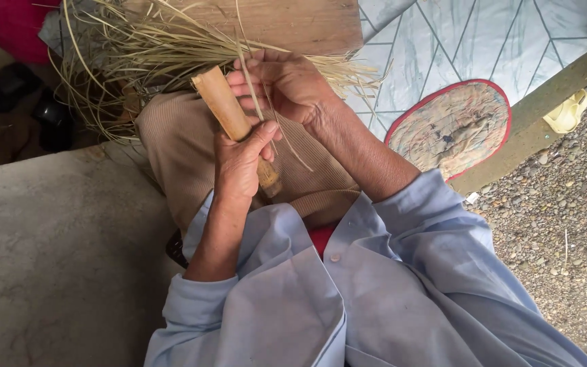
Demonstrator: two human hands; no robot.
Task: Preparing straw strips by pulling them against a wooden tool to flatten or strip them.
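We see left hand (240,160) clenched round tan bamboo stick (224,109), long axis up-left over lap; right hand (285,85) just beside, apparently pinching thin pale grass strip (258,102).

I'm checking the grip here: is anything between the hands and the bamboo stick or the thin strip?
Nothing visible. The left hand wraps directly around the bamboo stick, and the right hand pinches the thin strip bare-fingered. The loose bundle of dry strips lies behind them, on the far side of the lap, not between.
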